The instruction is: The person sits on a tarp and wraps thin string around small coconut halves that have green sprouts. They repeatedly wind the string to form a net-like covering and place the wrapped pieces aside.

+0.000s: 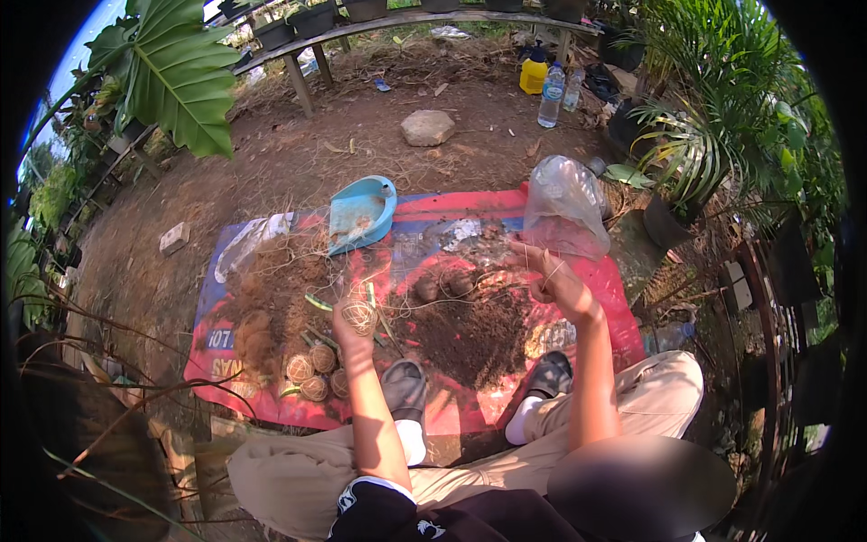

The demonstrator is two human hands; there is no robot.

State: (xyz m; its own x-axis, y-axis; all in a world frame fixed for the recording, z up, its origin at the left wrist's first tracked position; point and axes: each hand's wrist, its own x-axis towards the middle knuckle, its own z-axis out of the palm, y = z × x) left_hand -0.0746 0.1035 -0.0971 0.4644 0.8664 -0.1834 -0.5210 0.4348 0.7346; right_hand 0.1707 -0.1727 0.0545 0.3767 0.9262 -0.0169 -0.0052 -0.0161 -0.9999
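Observation:
In my left hand is a round fibre ball criss-crossed with pale string, a green plant cutting rising behind it. My right hand is raised over the right part of the sheet, with string looped about its fingers and trailing left toward the ball. Several similar string-wrapped balls lie together below my left hand. Between my hands sits a heap of dark soil, with two brown soil balls at its far side. Loose brown fibre covers the sheet's left part.
Everything lies on a red and blue printed sheet. A blue dustpan and a clear plastic bag rest at its far edge. Beyond are a stone, a water bottle and a yellow sprayer. Potted plants stand at right.

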